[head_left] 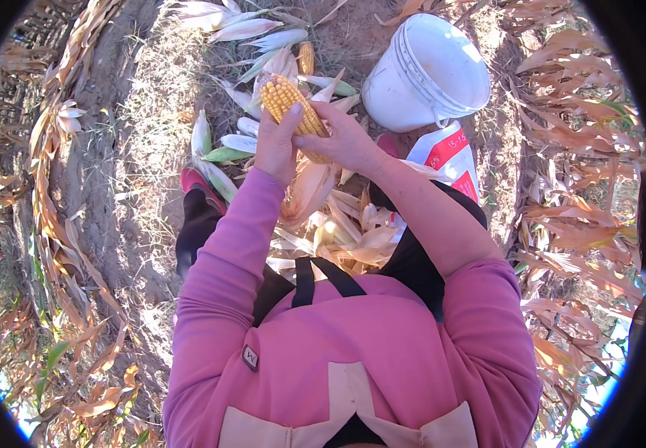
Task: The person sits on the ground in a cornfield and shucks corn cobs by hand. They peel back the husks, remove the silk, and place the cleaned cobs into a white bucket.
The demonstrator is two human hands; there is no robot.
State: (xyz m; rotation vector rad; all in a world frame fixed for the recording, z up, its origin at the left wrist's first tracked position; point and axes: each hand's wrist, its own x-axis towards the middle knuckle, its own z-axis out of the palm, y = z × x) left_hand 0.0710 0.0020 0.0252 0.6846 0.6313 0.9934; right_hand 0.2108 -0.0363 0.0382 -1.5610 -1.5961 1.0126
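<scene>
Both of my hands hold a yellow corn cob (291, 107) in front of me, its kernels bare and its tip pointing away to the upper left. My left hand (274, 144) is closed round the cob's left side, thumb lying along it. From the right, my right hand (344, 140) grips the lower end, where fingers partly hide the cob. Peeled-back pale husks (310, 190) hang or lie just beneath the hands; which of them are still attached I cannot tell. Beyond the held cob, another yellow cob (306, 58) rests among husks on the ground.
A white bucket (401, 86) tilts on the soil at the far right, its mouth toward the right. Beside my knee lies a white and red sack (453, 157). Several unhusked ears (244, 30) lie ahead and to the left. Dry corn stalks (576, 149) flank both sides.
</scene>
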